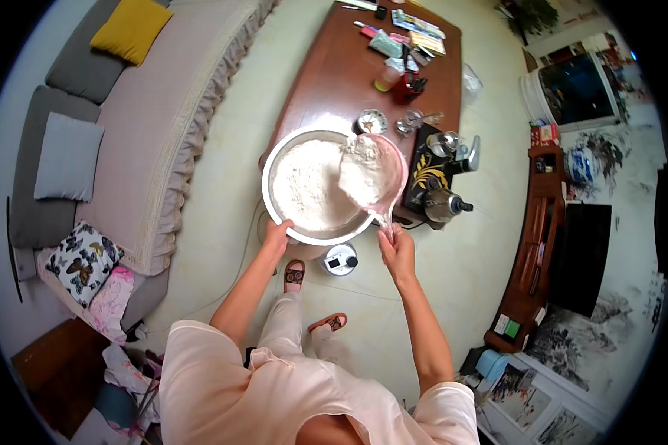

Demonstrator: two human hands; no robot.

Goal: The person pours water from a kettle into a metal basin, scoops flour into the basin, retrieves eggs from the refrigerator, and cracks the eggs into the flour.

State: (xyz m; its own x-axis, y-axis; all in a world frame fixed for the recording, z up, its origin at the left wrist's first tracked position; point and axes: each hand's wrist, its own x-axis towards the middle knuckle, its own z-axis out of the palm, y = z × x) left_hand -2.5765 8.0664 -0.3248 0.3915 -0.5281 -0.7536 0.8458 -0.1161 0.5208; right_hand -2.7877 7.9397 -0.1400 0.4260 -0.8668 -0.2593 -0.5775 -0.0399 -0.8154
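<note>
A wide metal bowl [269, 194] of white flour [308, 182] is at the near end of the wooden table. My left hand [277, 234] is closed on the bowl's near-left rim. In my right hand [398, 254] is the handle of a pinkish see-through scoop [399, 165], held over the right side of the bowl. White flour lies inside the scoop too, clumped toward its far-left edge. Part of the bowl's right rim is hidden beneath the scoop.
On the brown table [312, 81] are a patterned ashtray-like dish [372, 121], glassware [408, 122] and several packets. A black tea tray [428, 174] with a metal kettle [441, 205] stands right of the bowl. Below is a round white appliance [339, 259]; a sofa [137, 133] lies left.
</note>
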